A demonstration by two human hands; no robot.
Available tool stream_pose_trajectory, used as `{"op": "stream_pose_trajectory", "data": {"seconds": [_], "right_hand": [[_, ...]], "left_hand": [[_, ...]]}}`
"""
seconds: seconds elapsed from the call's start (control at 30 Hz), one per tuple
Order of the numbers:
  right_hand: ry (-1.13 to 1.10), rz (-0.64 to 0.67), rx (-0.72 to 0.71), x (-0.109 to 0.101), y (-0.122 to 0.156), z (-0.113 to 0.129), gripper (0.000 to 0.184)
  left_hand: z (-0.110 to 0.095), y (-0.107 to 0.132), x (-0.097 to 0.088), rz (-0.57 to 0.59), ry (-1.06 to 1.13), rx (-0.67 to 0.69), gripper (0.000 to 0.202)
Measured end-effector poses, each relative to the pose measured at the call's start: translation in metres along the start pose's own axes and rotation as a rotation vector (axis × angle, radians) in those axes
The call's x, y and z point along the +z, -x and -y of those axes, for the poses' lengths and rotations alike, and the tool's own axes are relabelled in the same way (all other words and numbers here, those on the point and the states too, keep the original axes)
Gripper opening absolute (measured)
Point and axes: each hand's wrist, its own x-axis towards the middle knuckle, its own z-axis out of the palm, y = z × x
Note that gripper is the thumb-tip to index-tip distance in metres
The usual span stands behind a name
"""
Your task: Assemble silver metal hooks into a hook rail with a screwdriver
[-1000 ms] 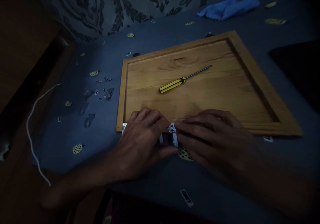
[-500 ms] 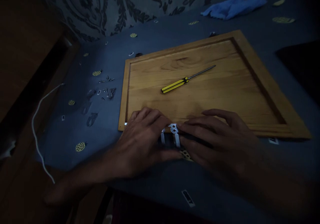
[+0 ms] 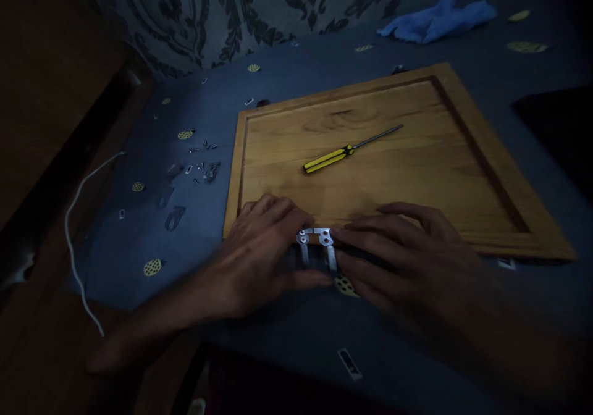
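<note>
A wooden cabinet door panel lies flat on a blue cloth-covered surface. At its near edge sits a small metal hinge bracket with two round screw holes. My left hand and my right hand both rest on this bracket, fingers curled and pressed against it from either side. A yellow and black screwdriver lies on the panel, apart from both hands.
Several small screws and metal parts are scattered on the blue cloth left of the panel. A light blue rag lies at the back right. A white cord runs along the left edge.
The bracket shows more between my fingers now, with both screw holes in sight. Both hands stayed at the panel's near edge; the view shifted slightly.
</note>
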Motion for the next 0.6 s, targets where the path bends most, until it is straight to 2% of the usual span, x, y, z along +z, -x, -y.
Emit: {"op": "stream_pose_trajectory", "data": {"seconds": [0.37, 0.6], "right_hand": [[-0.024, 0.007, 0.024, 0.0009, 0.0041, -0.0016, 0.017], [-0.02, 0.007, 0.024, 0.0, 0.0009, 0.0002, 0.016]], "left_hand": [[-0.0049, -0.0034, 0.0061, 0.018, -0.029, -0.02, 0.044], [-0.0032, -0.0039, 0.0092, -0.027, -0.015, 0.018, 0.04]]}}
